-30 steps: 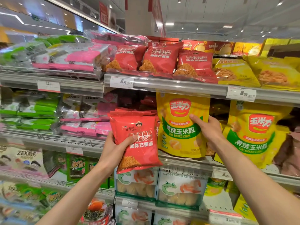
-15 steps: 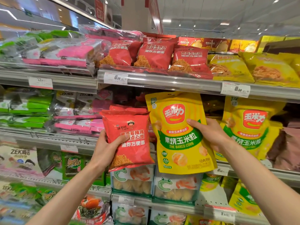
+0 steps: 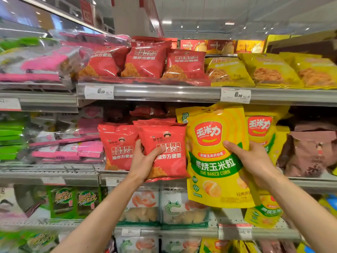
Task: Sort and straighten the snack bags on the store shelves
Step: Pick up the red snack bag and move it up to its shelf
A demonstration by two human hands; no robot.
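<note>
My left hand (image 3: 144, 161) grips a red noodle-snack bag (image 3: 167, 152) by its left edge, thumb across the front, at the middle shelf. A second red bag (image 3: 116, 145) stands just left of it. My right hand (image 3: 253, 161) holds a large yellow baked-corn pouch (image 3: 215, 161) by its right edge, thumb on the front; the pouch hangs in front of the shelf and touches the red bag's right side. More yellow corn pouches (image 3: 260, 128) stand behind my right hand.
The upper shelf (image 3: 164, 93) carries red bags (image 3: 145, 61) and yellow bags (image 3: 269, 70). Pink and green packs (image 3: 67, 148) fill the left. Brown bags (image 3: 310, 152) stand at the right. White frog-print bags (image 3: 178, 207) sit on the shelf below.
My left hand has carried the red bag up and right to the shelf beside another red bag. My right hand has pulled the yellow pouch off the shelf, out and downward.
</note>
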